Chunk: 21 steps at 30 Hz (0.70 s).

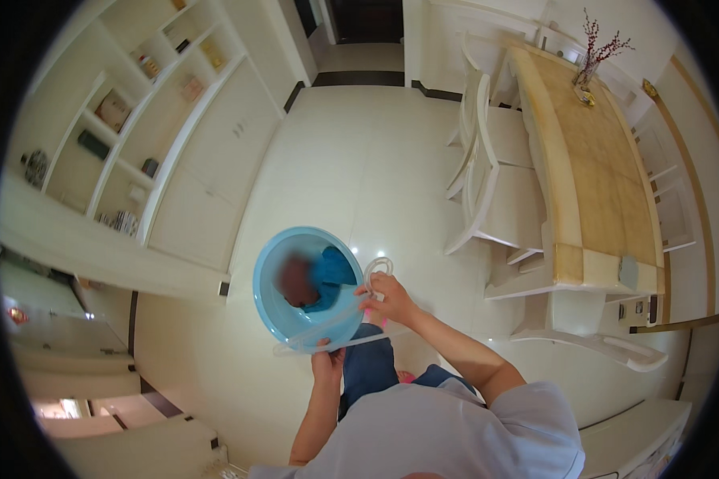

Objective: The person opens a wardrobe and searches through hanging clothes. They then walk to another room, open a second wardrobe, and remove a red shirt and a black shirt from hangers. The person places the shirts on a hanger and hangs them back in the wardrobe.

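Note:
A light blue plastic basin [269, 317] is in front of me, with teal cloth [335, 269] and a blurred dark reddish-brown item [296, 278] inside. At its near rim is my left hand [328, 358], its fingers closed on the rim or on the clear plastic hanger there; which one cannot be told. My right hand [389, 299], at the basin's right side, grips the translucent plastic clothes hanger [347, 343] close to its looped hook. The hanger lies across the basin's near edge, between both hands.
White chairs [509, 203] line the left side of a long stone-topped table [599, 149] on the right, which carries a vase of red-berried twigs [587, 69]. A white shelf cabinet [210, 161] with ornaments stands at left. Pale glossy floor tiles [359, 155] stretch towards a doorway.

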### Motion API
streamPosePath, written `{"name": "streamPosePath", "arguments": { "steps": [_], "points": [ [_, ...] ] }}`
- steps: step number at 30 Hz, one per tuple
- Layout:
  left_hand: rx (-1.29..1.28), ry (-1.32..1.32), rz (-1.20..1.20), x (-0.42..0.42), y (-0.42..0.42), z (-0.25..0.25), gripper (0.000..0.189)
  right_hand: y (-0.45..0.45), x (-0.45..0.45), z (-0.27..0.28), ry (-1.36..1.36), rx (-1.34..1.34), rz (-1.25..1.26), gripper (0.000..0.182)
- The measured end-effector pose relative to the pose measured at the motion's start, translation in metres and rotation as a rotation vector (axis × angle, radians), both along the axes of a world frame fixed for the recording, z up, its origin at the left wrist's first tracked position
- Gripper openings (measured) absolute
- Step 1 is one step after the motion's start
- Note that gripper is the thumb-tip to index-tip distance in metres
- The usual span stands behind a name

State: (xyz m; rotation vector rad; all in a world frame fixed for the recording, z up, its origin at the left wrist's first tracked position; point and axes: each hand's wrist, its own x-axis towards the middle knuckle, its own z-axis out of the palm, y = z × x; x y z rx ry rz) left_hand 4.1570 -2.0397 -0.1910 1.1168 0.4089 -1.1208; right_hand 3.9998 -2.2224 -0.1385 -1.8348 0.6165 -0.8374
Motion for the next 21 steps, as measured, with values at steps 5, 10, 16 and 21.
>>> {"name": "streamPosePath", "arguments": {
  "steps": [5, 10, 16, 21],
  "points": [
    [0.056, -0.085, -0.064, 0.052, -0.148, -0.023, 0.020, -0.141, 0.020, -0.019, 0.080, -0.060, -0.040, 0.030],
    [-0.053, -0.020, -0.252, 0.064, -0.329, -0.003, 0.019, -0.264, 0.029, 0.004, 0.152, -0.031, -0.430, 0.032],
    [-0.017, -0.121, -0.442, 0.056, -0.525, 0.003, 0.024, -0.399, 0.056, -0.039, -0.347, 0.526, -0.778, 0.019],
    [0.002, -0.074, -0.419, 0.074, -0.648, -0.029, 0.021, -0.535, 0.067, -0.042, -0.278, 0.496, -0.785, 0.021]
  ]
}}
